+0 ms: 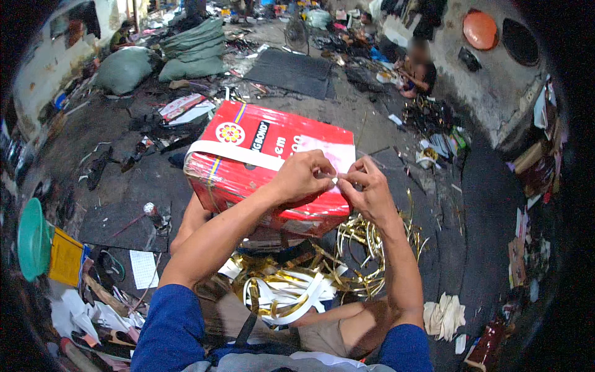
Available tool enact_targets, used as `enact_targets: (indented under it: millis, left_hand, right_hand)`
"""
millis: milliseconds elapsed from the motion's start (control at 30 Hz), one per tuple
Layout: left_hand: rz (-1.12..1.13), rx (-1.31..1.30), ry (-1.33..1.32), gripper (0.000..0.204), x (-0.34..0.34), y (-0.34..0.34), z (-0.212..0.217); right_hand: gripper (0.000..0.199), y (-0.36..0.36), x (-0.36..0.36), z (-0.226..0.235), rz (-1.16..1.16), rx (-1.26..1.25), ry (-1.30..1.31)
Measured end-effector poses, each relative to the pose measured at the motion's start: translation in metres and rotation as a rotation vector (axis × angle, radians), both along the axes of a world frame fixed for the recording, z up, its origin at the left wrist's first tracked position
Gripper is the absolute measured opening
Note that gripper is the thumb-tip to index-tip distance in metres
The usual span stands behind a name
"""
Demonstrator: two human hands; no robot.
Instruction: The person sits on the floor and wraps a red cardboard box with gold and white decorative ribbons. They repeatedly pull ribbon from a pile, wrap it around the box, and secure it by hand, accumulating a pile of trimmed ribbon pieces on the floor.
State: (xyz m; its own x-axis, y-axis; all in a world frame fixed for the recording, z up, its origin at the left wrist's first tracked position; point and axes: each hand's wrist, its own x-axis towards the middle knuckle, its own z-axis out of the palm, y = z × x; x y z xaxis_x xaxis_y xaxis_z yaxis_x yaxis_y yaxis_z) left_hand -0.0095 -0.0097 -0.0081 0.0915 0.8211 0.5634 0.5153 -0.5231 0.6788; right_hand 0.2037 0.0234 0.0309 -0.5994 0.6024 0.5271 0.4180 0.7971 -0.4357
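A red rectangular tin can (248, 167) with a yellow emblem rests tilted on my knees. A white strip (232, 153) runs across its top. My left hand (302, 177) and my right hand (367, 186) meet at the tin's right edge, both pinching the end of that white strip between the fingertips. Below the tin, on my lap, lies a tangle of white and gold strips (297, 288).
The dark floor is littered with scraps. A green bowl (31, 239) and yellow card (65, 257) lie at left, green sacks (189, 49) and a black mat (291, 71) at the back. Another person (418, 68) sits by the far right wall. Folded white cloth (443, 316) lies at right.
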Motion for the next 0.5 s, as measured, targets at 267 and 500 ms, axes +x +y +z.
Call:
enact_targets:
  millis: [267, 500]
  left_hand:
    - [0.016, -0.07, -0.018, 0.018, -0.002, 0.003, 0.003]
    - [0.12, -0.092, 0.026, 0.016, 0.004, 0.0, 0.004]
  right_hand:
    - [0.017, 0.009, -0.003, -0.004, -0.05, -0.067, 0.06]
    - [0.015, 0.012, -0.009, -0.024, -0.142, -0.035, 0.171]
